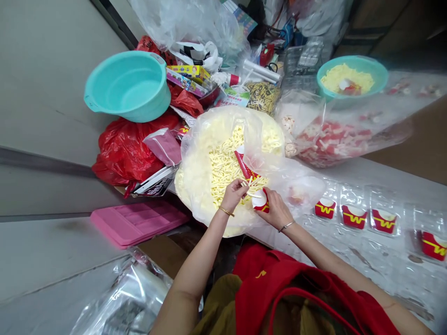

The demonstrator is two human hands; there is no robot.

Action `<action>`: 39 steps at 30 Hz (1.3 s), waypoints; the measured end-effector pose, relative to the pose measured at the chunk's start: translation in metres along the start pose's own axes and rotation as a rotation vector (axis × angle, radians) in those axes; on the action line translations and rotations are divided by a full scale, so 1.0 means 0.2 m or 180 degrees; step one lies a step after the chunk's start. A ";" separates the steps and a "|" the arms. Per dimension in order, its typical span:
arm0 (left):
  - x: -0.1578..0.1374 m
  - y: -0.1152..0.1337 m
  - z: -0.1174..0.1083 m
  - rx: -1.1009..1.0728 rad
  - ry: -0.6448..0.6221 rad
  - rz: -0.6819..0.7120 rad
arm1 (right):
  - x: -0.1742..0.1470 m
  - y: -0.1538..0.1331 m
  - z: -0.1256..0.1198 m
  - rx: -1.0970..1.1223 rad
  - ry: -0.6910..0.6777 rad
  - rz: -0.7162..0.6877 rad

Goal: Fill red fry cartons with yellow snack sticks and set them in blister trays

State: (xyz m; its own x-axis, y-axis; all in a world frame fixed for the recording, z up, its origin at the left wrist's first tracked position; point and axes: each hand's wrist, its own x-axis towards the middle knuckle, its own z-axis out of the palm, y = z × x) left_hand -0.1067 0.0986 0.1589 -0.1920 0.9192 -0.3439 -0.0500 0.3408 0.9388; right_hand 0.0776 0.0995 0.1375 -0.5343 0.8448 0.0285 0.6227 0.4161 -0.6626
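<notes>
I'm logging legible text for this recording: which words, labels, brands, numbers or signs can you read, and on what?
"W" (stylised, yellow): red cartons in clear packs.
"W", similar mark: red carton on the pile, partly covered.
Too small, blurred or angled: print on the black-and-white item, yellow box and green-and-white label; the red apron's yellow mark.
No numbers are readable.

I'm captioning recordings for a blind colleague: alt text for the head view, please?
A person's left hand pinches pale fry-shaped sticks close to a small red carton held in the right hand, above an open plastic bag of similar sticks. More cartons lie in clear packs to the right.
</notes>
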 end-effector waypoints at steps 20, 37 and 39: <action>-0.22 -0.01 0.14 0.1745 -0.0397 0.0349 | -0.03 -0.03 0.03 -0.0190 -0.0229 -0.0063; -0.09 -0.05 0.06 0.3030 -0.0590 0.0898 | -0.11 0.06 0.07 0.0073 -0.0094 -0.0173; -0.01 -0.07 0.03 0.3564 -0.0482 0.0775 | -0.12 0.08 0.06 0.0117 -0.0019 -0.0084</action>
State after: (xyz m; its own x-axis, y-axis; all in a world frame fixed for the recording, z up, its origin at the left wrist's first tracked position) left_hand -0.1004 0.0940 0.1462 0.0462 0.9730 -0.2261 0.8837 0.0658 0.4634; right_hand 0.0938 0.0819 0.1176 -0.5536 0.8317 0.0420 0.5870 0.4255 -0.6888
